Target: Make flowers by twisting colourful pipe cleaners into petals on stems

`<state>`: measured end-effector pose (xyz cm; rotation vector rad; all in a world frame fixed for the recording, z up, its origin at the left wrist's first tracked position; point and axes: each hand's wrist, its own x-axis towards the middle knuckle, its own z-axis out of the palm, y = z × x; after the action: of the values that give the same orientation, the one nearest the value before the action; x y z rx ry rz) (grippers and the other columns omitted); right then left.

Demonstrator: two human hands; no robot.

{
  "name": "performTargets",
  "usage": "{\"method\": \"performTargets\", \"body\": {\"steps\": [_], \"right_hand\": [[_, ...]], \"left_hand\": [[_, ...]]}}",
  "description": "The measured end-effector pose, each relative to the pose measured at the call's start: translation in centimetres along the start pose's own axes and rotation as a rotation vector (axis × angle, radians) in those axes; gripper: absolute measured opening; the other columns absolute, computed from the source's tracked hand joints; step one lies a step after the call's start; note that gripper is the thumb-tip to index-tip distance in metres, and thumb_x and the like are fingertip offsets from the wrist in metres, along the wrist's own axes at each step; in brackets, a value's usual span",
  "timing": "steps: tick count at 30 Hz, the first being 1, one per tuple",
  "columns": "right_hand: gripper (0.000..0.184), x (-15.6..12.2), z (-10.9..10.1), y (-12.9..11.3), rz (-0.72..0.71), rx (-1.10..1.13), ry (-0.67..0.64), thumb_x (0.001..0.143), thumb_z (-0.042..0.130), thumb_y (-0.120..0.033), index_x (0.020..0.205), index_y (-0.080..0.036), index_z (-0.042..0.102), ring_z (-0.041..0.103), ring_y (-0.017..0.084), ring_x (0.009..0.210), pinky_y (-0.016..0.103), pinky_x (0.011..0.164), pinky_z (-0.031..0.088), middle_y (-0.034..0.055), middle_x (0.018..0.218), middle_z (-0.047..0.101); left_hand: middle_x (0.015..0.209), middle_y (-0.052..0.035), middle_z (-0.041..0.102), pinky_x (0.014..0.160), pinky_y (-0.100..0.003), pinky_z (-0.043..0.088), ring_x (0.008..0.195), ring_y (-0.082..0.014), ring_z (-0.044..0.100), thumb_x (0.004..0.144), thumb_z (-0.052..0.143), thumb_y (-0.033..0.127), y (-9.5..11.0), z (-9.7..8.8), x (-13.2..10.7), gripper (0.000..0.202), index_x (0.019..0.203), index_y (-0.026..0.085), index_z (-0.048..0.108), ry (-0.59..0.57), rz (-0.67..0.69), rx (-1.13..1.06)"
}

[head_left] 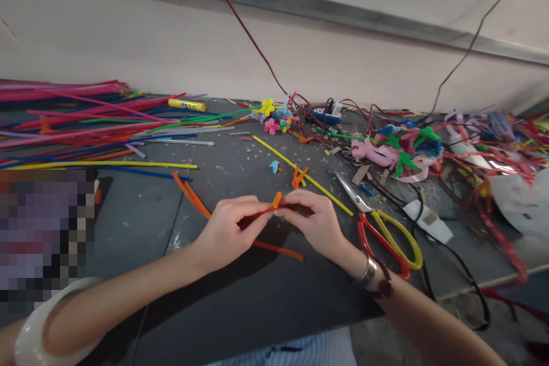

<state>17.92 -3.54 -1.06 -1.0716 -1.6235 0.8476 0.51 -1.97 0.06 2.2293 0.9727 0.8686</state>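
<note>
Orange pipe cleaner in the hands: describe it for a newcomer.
On the dark bench, look at the middle, just left of the scissors. The left hand and right hand pinch an orange pipe cleaner between them. Unlike the loose orange scraps nearby, it is held, its short tip poking up.

the pipe cleaner (pixel 278 250) is orange, the scissors handles (pixel 384 246) red and yellow, the cloth (pixel 283 351) blue-striped.

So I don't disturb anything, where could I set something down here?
Grey tabletop shows between the pile of pipe cleaners and the orange pipe cleaner by the left hand. Crowded at right, around the scissors and tangled red strands.
</note>
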Motion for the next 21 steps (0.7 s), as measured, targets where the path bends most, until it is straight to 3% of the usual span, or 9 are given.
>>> {"method": "performTargets", "body": {"steps": [4, 10, 15, 17, 21], "right_hand": [[0.006, 0.0, -0.1, 0.1, -0.053, -0.075, 0.046, 0.075, 0.061, -0.023, 0.073, -0.018, 0.064, 0.057, 0.012, 0.065, 0.023, 0.058, 0.046, 0.0019, 0.071, 0.062], [0.006, -0.2, -0.1, -0.4, -0.206, -0.214, -0.020, 0.078, 0.057, -0.019, 0.078, -0.016, 0.063, 0.057, 0.013, 0.073, 0.025, 0.066, 0.047, 0.0046, 0.082, 0.060], [0.006, -0.3, -0.1, -0.5, -0.254, -0.225, -0.066, 0.082, 0.051, -0.017, 0.079, -0.016, 0.056, 0.054, 0.013, 0.073, 0.024, 0.067, 0.044, 0.0043, 0.080, 0.057], [0.007, -0.3, -0.2, -0.6, -0.275, -0.227, -0.088, 0.084, 0.046, -0.014, 0.081, -0.016, 0.052, 0.051, 0.013, 0.075, 0.025, 0.068, 0.043, 0.0042, 0.079, 0.054], [0.010, -0.4, -0.4, -1.2, -0.210, -0.231, -0.181, 0.086, 0.037, -0.013, 0.082, -0.017, 0.046, 0.044, 0.013, 0.072, 0.027, 0.067, 0.040, 0.0032, 0.078, 0.046]], "left_hand": [[0.066, -0.0009, 0.053, 0.055, -0.022, 0.035, 0.058, -0.0103, 0.048, 0.087, 0.041, 0.022, 0.6, -0.1, 0.1, 0.025, 0.078, 0.014, 0.062, -0.132, -0.030, 0.009], [0.062, 0.0011, 0.051, 0.055, -0.022, 0.035, 0.054, -0.0094, 0.046, 0.087, 0.039, 0.018, 1.5, -0.9, 0.4, 0.025, 0.067, 0.015, 0.054, -0.211, -0.032, 0.044], [0.076, -0.0019, 0.057, 0.065, -0.023, 0.041, 0.068, -0.0123, 0.053, 0.087, 0.036, 0.012, 2.0, -1.1, 0.1, 0.020, 0.078, 0.015, 0.054, -0.298, 0.028, 0.096], [0.080, -0.0034, 0.058, 0.070, -0.025, 0.042, 0.074, -0.0142, 0.055, 0.087, 0.036, 0.014, 2.0, -1.2, -0.1, 0.020, 0.083, 0.016, 0.056, -0.299, 0.052, 0.166], [0.080, -0.0029, 0.058, 0.065, -0.026, 0.041, 0.071, -0.0140, 0.055, 0.088, 0.038, 0.019, 2.1, -2.1, -0.2, 0.021, 0.089, 0.017, 0.059, -0.237, 0.109, 0.308]]}}
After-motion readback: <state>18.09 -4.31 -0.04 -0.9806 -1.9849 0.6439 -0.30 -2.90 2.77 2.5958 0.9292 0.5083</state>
